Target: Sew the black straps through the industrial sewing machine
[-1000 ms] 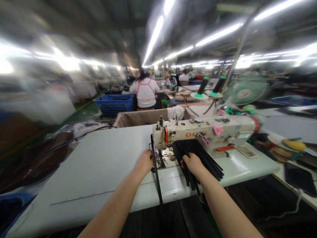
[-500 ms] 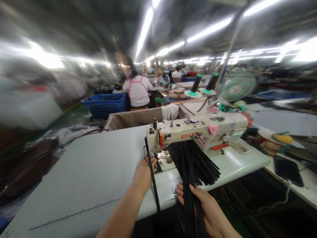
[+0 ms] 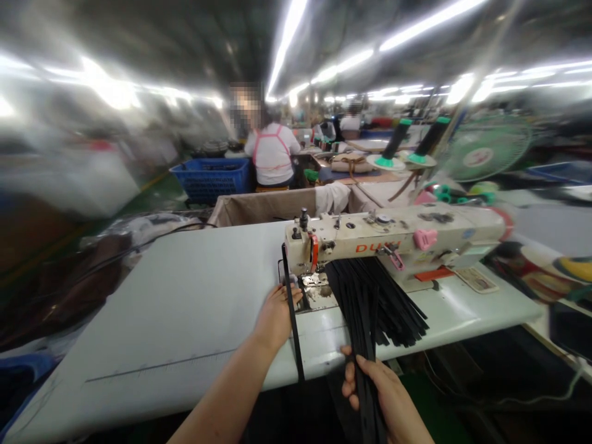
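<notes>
My right hand is closed around a bundle of long black strips at the table's front edge. Their far ends fan out beneath the arm of the sewing machine. Beside the needle plate, my left hand rests with its fingers stretched toward the presser foot area; some fingertips are hard to make out. A single narrow black strip hangs from the machine's left end, crosses in front of my left fingers and drops over the table edge.
Two black thread cones stand behind the machine, near a green fan. A fabric-lined bin borders the table's back. Beyond it are a blue crate and a seated person. A phone lies at right.
The view has turned slightly left, so the machine appears farther right. My right hand still grips the black strips, and my left hand stays beside the needle plate.
</notes>
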Available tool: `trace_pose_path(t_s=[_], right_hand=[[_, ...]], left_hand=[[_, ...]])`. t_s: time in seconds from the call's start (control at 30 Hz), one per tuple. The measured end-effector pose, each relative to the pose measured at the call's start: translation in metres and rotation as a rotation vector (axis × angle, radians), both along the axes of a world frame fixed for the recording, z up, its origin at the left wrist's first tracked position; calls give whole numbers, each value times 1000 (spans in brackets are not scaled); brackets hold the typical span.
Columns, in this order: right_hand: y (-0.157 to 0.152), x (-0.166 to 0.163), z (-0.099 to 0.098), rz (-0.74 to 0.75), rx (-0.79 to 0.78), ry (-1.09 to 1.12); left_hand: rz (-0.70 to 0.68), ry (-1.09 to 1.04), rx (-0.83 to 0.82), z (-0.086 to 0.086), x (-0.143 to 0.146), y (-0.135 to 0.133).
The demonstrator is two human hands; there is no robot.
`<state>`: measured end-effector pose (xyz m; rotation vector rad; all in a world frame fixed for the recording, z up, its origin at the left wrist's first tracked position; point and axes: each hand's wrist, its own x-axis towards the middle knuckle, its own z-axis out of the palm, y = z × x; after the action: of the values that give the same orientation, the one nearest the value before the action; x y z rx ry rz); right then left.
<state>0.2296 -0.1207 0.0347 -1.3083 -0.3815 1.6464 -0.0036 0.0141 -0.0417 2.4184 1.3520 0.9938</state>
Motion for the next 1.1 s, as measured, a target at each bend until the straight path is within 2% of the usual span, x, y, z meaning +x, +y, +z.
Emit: trace_pose_path(t_s=[0.27, 0.53, 0.67, 0.87, 1.1], right_hand=[[2, 2, -19, 20, -5, -30], [-3, 0, -6, 94, -107, -99], [-4, -1, -8, 81, -47, -124], [-3, -6, -10, 161, 6, -187], [-4, -10, -11, 77, 19, -186]], left_hand=[[68, 48, 18, 6, 3, -6], [113, 79, 47, 13, 8, -7], [115, 85, 42, 13, 8, -6], [102, 102, 27, 17, 7, -6], [115, 100, 46, 19, 9, -7]])
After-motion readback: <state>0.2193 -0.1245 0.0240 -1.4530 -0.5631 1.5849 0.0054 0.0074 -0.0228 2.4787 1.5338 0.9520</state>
